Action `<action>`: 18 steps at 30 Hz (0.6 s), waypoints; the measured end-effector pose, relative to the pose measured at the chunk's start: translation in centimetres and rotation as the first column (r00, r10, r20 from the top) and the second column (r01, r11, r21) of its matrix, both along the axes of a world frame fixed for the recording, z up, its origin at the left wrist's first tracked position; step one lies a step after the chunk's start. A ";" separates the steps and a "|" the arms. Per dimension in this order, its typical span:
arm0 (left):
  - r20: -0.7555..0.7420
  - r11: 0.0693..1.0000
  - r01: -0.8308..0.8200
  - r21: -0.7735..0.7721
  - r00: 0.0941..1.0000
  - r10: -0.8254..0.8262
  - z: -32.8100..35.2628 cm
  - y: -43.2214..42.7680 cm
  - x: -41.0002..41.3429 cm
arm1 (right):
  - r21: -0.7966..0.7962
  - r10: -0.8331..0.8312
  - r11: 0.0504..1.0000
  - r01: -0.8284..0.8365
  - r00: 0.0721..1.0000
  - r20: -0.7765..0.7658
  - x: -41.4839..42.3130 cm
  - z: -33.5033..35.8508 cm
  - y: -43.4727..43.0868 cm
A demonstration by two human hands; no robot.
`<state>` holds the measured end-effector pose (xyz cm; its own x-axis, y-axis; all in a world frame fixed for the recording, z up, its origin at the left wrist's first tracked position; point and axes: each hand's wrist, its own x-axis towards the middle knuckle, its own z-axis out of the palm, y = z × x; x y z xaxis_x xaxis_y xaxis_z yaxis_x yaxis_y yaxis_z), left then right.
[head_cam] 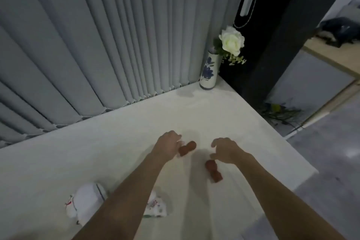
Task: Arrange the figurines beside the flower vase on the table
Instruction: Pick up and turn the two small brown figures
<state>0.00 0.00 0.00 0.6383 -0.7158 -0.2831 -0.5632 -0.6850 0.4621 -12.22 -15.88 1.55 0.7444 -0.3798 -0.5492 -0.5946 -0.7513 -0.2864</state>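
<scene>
A white vase with blue flowers [208, 73] holding a white rose [231, 41] stands at the table's far right corner. Two small brown figurines lie on the white table [116, 142]. One brown figurine [188, 148] lies against the curled fingers of my left hand [167, 147]; blur hides whether the fingers grip it. The other brown figurine [213, 171] lies just below my right hand [226, 151], whose fingers are apart and hover over its upper end. Two white figurines sit near me: one [85, 202] at the left, one [156, 205] partly hidden behind my left forearm.
Grey vertical blinds [97, 45] run along the table's far edge. A dark pillar [272, 45] stands behind the vase. The table's right edge drops to a grey floor [321, 161], where a bunch of green stems [278, 112] lies.
</scene>
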 end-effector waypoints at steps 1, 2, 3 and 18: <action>-0.044 1.000 -0.019 0.006 0.999 0.020 -0.3 -0.5 0.1 | 0.017 -0.038 0.999 0.039 0.998 -0.045 -0.5 -0.4 -0.5; -0.077 0.999 -0.035 -0.003 0.996 0.035 -0.5 -0.9 0.3 | 0.043 -0.077 0.996 0.081 0.994 -0.074 -0.8 -0.7 -0.9; -0.115 0.999 -0.041 0.001 0.993 0.041 -0.7 -1.3 0.4 | 0.076 -0.104 0.991 0.112 0.989 -0.103 -1.3 -1.1 -1.2; -0.224 0.986 0.037 0.163 0.974 0.001 -2.3 -4.3 1.1 | 0.096 -0.107 0.989 0.115 0.991 -0.082 -1.5 -3.7 0.1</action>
